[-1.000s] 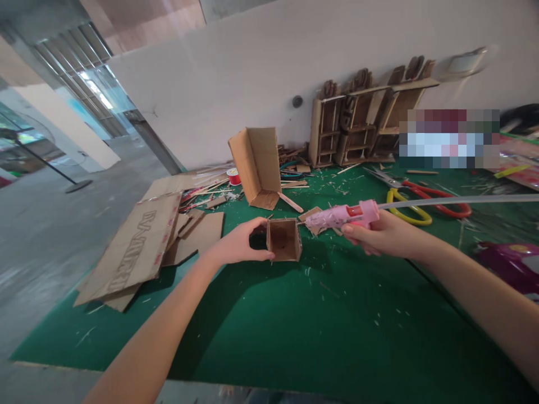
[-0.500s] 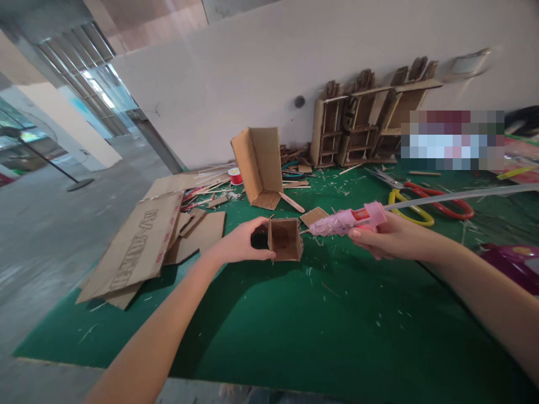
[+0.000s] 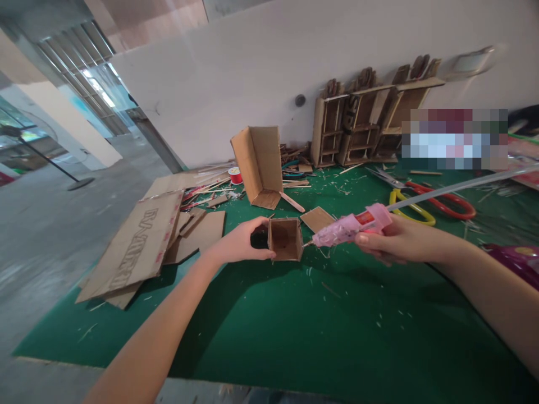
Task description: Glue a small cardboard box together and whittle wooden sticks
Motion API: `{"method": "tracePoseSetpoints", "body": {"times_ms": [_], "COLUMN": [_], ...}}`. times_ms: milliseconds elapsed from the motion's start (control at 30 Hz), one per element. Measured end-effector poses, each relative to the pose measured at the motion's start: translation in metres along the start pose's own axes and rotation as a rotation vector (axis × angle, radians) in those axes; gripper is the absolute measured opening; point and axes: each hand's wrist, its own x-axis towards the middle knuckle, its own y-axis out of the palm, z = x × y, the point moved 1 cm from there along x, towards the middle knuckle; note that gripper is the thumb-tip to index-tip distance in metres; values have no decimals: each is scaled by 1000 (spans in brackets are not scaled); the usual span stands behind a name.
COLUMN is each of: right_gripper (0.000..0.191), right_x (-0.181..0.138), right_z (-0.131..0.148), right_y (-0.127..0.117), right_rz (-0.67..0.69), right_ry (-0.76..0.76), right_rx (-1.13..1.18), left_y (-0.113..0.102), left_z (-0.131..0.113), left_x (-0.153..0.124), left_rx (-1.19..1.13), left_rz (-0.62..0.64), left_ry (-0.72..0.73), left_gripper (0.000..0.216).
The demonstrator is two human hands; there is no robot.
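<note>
My left hand (image 3: pixel 241 243) grips the left side of a small open cardboard box (image 3: pixel 285 239) that stands on the green mat (image 3: pixel 295 336). My right hand (image 3: pixel 398 239) is closed round a pink glue gun (image 3: pixel 351 225) with a clear glue stick (image 3: pixel 458 184) trailing out of its back. The gun's nozzle points down and left, its tip close to the box's right wall. A small flat cardboard square (image 3: pixel 317 218) lies just behind the box.
A bigger folded cardboard box (image 3: pixel 257 164) stands behind, with flat cardboard sheets (image 3: pixel 138 241) to the left. Yellow scissors (image 3: pixel 410 203) and red scissors (image 3: pixel 442 202) lie at the right. Cardboard shelf models (image 3: pixel 362 120) lean on the wall. A red spool (image 3: pixel 234 175) sits among scraps.
My right hand has shifted right and tilted the glue gun nozzle downward toward the box's right wall. My left hand and the box have stayed still.
</note>
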Motion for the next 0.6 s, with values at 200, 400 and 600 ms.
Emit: {"method": "tracePoseSetpoints", "body": {"times_ms": [200, 400, 600], "right_gripper": [47, 42, 43], "right_x": [4, 14, 16], "right_z": [0, -3, -5], "right_y": [0, 3, 6], "right_rz": [10, -114, -126], "right_ry": [-216, -228, -225], "right_rx": [77, 97, 90], "left_y": [-1, -1, 2], "left_z": [-4, -7, -3], "left_x": [0, 1, 4], "left_rx": [14, 92, 143], "left_rz": [43, 50, 35], "left_ry": [64, 128, 129], "left_gripper": [58, 25, 29]}}
